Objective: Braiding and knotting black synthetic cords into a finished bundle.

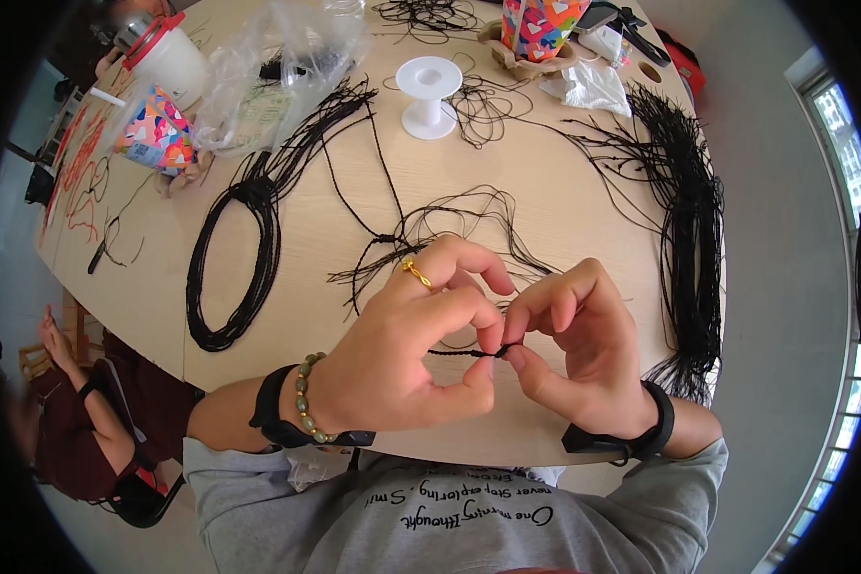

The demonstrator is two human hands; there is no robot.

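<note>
Both hands meet just above the table's near edge over a thin braided black cord (456, 353). My left hand (416, 335), with a gold ring and a bead bracelet, pinches the cord between thumb and index finger; its other fingers curl loosely above. Close beside it, my right hand (584, 349) pinches the same cord's dark knotted part with thumb and index finger. The fingertips partly hide that knot. Beyond the hands lie loose black strands (469, 215) and a knotted black cord (385, 238).
A coiled black cord bundle (196, 277) lies left, a long black strand bundle (694, 239) right. Farther back are a white spool (429, 96), a clear plastic bag (258, 86), two patterned cups, the left one (158, 129) beside a white tumbler (172, 62). Someone sits at left (96, 421).
</note>
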